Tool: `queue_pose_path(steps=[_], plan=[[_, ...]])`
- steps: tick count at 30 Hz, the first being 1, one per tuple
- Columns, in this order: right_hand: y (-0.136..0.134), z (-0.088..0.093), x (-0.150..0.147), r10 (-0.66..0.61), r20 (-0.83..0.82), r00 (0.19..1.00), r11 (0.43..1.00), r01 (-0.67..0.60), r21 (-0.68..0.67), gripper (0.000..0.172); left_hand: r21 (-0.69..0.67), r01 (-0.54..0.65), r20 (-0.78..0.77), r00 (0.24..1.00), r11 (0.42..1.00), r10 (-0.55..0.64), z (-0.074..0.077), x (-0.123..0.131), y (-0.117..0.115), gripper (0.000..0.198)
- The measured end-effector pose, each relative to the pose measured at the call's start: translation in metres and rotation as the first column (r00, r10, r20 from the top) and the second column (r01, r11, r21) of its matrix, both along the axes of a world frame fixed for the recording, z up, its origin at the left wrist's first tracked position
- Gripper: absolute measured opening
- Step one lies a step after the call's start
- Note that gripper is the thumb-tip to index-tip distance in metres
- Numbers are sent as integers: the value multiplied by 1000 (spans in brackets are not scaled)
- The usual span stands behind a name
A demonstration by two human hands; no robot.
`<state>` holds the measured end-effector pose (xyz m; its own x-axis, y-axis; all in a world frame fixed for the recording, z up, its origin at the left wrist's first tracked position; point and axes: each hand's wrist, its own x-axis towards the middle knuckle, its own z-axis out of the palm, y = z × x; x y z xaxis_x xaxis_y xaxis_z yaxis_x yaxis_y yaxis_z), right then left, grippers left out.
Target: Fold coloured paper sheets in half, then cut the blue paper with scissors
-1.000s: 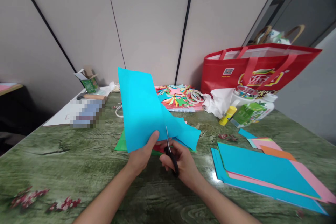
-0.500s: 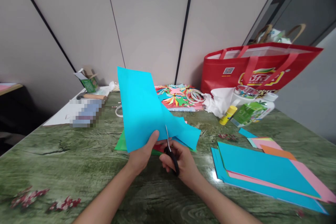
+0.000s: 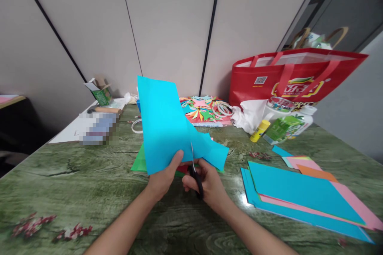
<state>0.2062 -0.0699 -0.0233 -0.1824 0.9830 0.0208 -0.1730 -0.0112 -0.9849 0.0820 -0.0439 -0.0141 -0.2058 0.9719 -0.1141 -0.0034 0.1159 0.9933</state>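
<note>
A large sheet of bright blue paper (image 3: 163,123) stands tilted above the table, its lower edge pinched by my left hand (image 3: 164,175) with the thumb in front. My right hand (image 3: 209,187) is closed round the black handles of the scissors (image 3: 196,179). Their metal blades point up and lie across the blue sheet near its lower right edge, close to my left thumb. Under and behind the sheet are more blue pieces (image 3: 217,155) and a green sheet (image 3: 138,161), partly hidden by the held paper and my hands.
Stacked coloured paper (image 3: 302,191) lies at the right. Behind stand a red bag (image 3: 257,75), a yellow glue stick (image 3: 260,130), a green box (image 3: 283,129) and crumpled tissue (image 3: 249,115). Paper cutouts (image 3: 200,107) and tape rolls (image 3: 222,110) sit at the back; a small open carton (image 3: 102,93) is at the left.
The blue sheet and my left hand have shifted slightly to the right. The scissors remain in my right hand at the sheet's edge, with their blades moved a little right.
</note>
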Motion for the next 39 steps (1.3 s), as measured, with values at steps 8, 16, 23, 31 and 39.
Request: queue_pose_path(steps=[8,16,23,31,39], plan=[[2,-1,2,-39,28,999,998,37,50,44,-5,11,-44,999,1000,-11,-8,1,-2,48],[2,-2,2,-57,36,998,997,55,58,45,-37,-7,-29,1000,999,6,-11,-1,-1,45],[2,-2,1,-43,33,999,999,42,29,44,-31,18,-68,998,999,-20,-7,-1,-1,46],[2,-3,1,-33,22,999,999,32,18,44,-15,12,-66,998,1000,-13,-6,1,-1,48],[2,-2,2,-21,43,999,1000,20,5,41,7,-2,-73,997,1000,2,-6,1,-1,48]])
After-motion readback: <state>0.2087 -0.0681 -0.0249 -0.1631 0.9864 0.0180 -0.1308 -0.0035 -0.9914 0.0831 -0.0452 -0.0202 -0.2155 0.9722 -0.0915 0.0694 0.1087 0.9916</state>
